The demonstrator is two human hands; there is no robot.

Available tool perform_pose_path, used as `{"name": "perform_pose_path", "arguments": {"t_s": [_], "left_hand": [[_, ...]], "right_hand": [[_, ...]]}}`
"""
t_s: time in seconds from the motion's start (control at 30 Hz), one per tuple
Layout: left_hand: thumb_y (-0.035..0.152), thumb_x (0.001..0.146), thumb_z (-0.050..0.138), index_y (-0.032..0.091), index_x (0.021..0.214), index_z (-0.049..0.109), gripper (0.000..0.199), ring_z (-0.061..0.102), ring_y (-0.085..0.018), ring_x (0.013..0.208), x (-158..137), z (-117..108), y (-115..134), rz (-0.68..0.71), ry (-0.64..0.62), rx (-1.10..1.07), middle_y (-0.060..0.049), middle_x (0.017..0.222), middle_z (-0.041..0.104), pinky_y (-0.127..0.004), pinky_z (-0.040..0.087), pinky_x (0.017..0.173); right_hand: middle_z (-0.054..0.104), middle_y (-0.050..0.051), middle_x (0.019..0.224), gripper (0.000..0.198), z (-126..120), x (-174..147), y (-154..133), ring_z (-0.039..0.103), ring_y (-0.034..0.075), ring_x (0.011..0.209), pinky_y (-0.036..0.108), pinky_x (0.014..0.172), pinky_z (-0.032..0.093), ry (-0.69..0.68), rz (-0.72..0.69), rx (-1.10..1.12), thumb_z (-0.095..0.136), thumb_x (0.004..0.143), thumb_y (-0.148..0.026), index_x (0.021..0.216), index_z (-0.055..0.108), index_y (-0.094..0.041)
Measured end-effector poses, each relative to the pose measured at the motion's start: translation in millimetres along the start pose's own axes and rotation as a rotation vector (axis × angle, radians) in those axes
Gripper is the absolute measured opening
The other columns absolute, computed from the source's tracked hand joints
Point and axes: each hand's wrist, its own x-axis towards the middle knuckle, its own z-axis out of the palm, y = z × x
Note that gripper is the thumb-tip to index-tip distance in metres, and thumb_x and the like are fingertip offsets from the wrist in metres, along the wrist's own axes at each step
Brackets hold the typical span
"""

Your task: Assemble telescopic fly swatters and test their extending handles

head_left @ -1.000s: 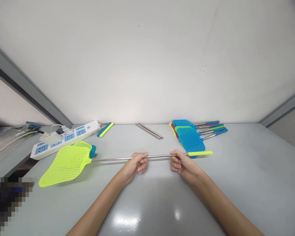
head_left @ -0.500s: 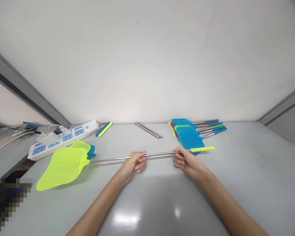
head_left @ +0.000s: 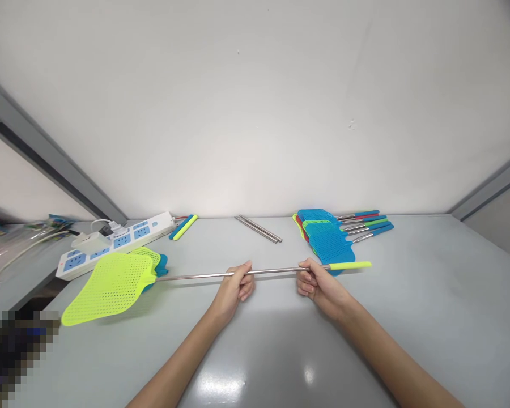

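Observation:
A yellow-green fly swatter (head_left: 114, 286) is held level across the grey table, its thin metal rod pulled out long. My left hand (head_left: 237, 288) is closed round the middle of the rod. Farther right, my right hand (head_left: 318, 283) grips the rod just beside its yellow-green handle (head_left: 351, 265). The perforated paddle hangs out at the left, above another yellow-green swatter head (head_left: 149, 255) and a blue one (head_left: 162, 264), both partly hidden beneath it.
A white power strip (head_left: 161, 224) with plugs stands at the left, beside blue and yellow-green handles (head_left: 186, 226). Metal rods (head_left: 259, 229) lie at the back middle. Several finished-looking swatters (head_left: 330, 241) are piled at the back right. Behind the table rises a white wall (head_left: 255, 113).
The view has shifted slightly, so the things on the table sit a little lower. Both hands keep their hold on the swatter's rod, which stays about as long.

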Motion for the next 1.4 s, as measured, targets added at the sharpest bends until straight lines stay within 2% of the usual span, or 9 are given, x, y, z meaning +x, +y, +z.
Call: {"name": "perform_pose_path", "arguments": {"t_s": [0.17, 0.3, 0.5, 0.7, 0.97, 1.27, 1.4], "left_hand": [[0.041, 0.081, 0.037, 0.018, 0.04, 0.025, 0.048, 0.024, -0.006, 0.035, -2, 2, 0, 0.066, 0.03, 0.151, 0.006, 0.033, 0.023, -0.024, 0.021, 0.043], [0.042, 0.079, 0.041, 0.018, 0.043, 0.029, 0.045, 0.025, -0.006, 0.036, -3, 2, 1, 0.106, 0.039, 0.166, 0.007, 0.035, 0.026, -0.023, 0.024, 0.043], [0.04, 0.08, 0.041, 0.018, 0.044, 0.032, 0.043, 0.025, -0.006, 0.037, -4, 3, 2, 0.112, 0.018, 0.171, 0.007, 0.036, 0.025, -0.023, 0.023, 0.042], [0.039, 0.081, 0.04, 0.018, 0.045, 0.032, 0.042, 0.025, -0.007, 0.038, -4, 2, 3, 0.101, -0.008, 0.167, 0.007, 0.037, 0.027, -0.022, 0.022, 0.042], [0.039, 0.079, 0.042, 0.017, 0.048, 0.036, 0.039, 0.03, -0.007, 0.042, -9, 8, 4, 0.065, -0.112, 0.274, 0.006, 0.041, 0.032, -0.022, 0.024, 0.045], [0.042, 0.081, 0.036, 0.017, 0.048, 0.038, 0.041, 0.034, -0.009, 0.043, -11, 11, 6, 0.056, -0.114, 0.278, 0.004, 0.041, 0.036, -0.022, 0.029, 0.048], [0.047, 0.081, 0.031, 0.016, 0.043, 0.042, 0.05, 0.036, -0.009, 0.041, -10, 11, 3, -0.022, -0.124, 0.29, 0.003, 0.037, 0.037, -0.023, 0.03, 0.049]], "right_hand": [[0.021, -0.007, 0.043, 0.033, 1, -1, 1, 0.022, 0.006, 0.04, 0.024, 0.045, 0.023, -0.067, 0.034, 0.012, 0.051, 0.069, -0.028, 0.044, 0.031, -0.018], [0.021, -0.007, 0.045, 0.033, 1, -1, 4, 0.024, 0.007, 0.041, 0.024, 0.047, 0.025, -0.15, 0.081, 0.019, 0.05, 0.071, -0.031, 0.045, 0.035, -0.017], [0.021, -0.007, 0.045, 0.033, 1, -2, 6, 0.024, 0.006, 0.041, 0.024, 0.048, 0.025, -0.161, 0.082, 0.022, 0.05, 0.07, -0.033, 0.045, 0.035, -0.017], [0.022, -0.006, 0.046, 0.033, 1, -3, 6, 0.024, 0.007, 0.042, 0.025, 0.048, 0.025, -0.175, 0.073, 0.038, 0.049, 0.072, -0.032, 0.045, 0.037, -0.017], [0.025, -0.006, 0.045, 0.034, 7, -6, 8, 0.024, 0.007, 0.042, 0.025, 0.049, 0.026, -0.187, 0.109, 0.011, 0.05, 0.072, -0.032, 0.044, 0.036, -0.017], [0.024, -0.006, 0.044, 0.037, 8, -6, 12, 0.024, 0.007, 0.042, 0.026, 0.049, 0.027, -0.182, 0.113, -0.02, 0.049, 0.072, -0.034, 0.043, 0.036, -0.017], [0.024, -0.006, 0.044, 0.036, 8, -6, 13, 0.024, 0.008, 0.042, 0.025, 0.049, 0.026, -0.183, 0.103, -0.028, 0.049, 0.072, -0.036, 0.043, 0.038, -0.017]]}}
